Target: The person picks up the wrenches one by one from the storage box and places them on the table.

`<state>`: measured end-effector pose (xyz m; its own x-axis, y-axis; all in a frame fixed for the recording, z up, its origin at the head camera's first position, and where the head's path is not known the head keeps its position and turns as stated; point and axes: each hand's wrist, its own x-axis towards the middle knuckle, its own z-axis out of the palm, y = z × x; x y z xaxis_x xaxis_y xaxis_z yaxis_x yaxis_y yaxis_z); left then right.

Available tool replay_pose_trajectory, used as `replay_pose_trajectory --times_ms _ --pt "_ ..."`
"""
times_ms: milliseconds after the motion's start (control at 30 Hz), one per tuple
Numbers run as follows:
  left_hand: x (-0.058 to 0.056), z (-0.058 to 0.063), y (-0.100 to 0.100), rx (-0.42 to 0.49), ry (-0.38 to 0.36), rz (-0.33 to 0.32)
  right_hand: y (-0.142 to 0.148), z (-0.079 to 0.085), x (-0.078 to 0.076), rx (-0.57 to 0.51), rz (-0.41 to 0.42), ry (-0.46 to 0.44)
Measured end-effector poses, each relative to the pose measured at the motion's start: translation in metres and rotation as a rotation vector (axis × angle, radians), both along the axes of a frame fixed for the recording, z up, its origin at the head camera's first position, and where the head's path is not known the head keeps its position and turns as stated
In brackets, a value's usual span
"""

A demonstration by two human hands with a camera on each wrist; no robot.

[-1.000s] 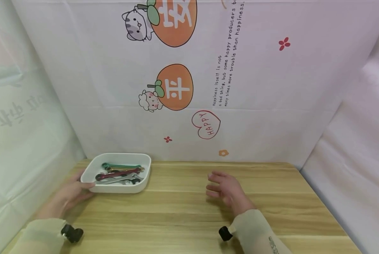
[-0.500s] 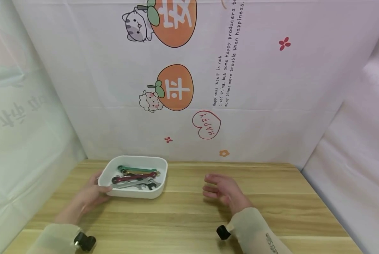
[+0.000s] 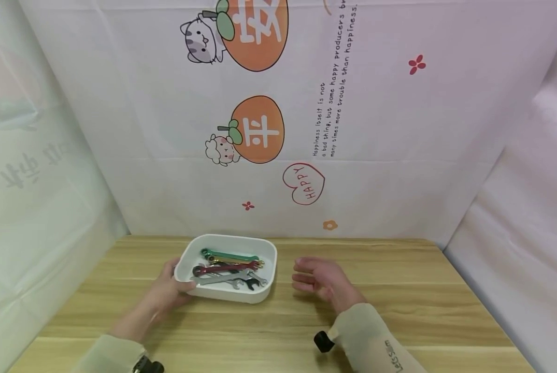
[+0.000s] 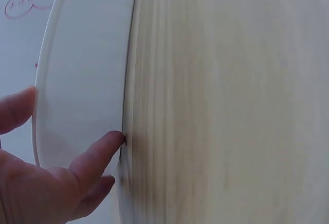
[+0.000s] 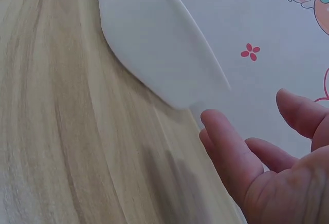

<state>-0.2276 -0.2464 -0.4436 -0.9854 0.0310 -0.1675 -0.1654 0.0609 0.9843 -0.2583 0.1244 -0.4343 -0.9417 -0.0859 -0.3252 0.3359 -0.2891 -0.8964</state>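
Observation:
A white plastic bin (image 3: 222,295) with rounded corners stands on the wooden table, left of centre in the head view. Inside lie several wrenches: a green one (image 3: 233,256), a red one (image 3: 229,268), a silver one (image 3: 219,279) and others overlapping them. My left hand (image 3: 167,291) holds the bin's left end. In the left wrist view its thumb is at the rim and its fingers reach the lower edge of the bin wall (image 4: 82,70). My right hand (image 3: 324,281) hovers right of the bin, apart from it, fingers loosely bent and holding nothing.
The wooden table (image 3: 399,300) extends to both sides and in front of the bin. A white printed cloth (image 3: 376,197) hangs at the table's back edge, with further cloth (image 3: 530,223) along the right and left sides.
The bin has slid right and slightly toward me, with my left hand moving along on its left end. My right hand has shifted slightly left.

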Motion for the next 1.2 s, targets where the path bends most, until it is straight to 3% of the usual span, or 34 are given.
replay_pose_trajectory --times_ms 333,700,1067,1200 --pt "0.01 -0.002 0.042 -0.045 0.029 0.02 0.0 -0.001 -0.001 0.055 0.027 -0.036" --pt "0.022 -0.001 0.074 -0.054 0.034 0.041 0.014 -0.006 -0.002 0.23 0.005 -0.044" --pt "0.027 -0.002 0.1 -0.015 0.079 -0.007 0.043 0.0 0.005 0.32 0.004 -0.021" --pt "0.026 0.001 0.099 0.018 0.042 -0.065 0.052 -0.001 0.006 0.335 0.001 -0.017"
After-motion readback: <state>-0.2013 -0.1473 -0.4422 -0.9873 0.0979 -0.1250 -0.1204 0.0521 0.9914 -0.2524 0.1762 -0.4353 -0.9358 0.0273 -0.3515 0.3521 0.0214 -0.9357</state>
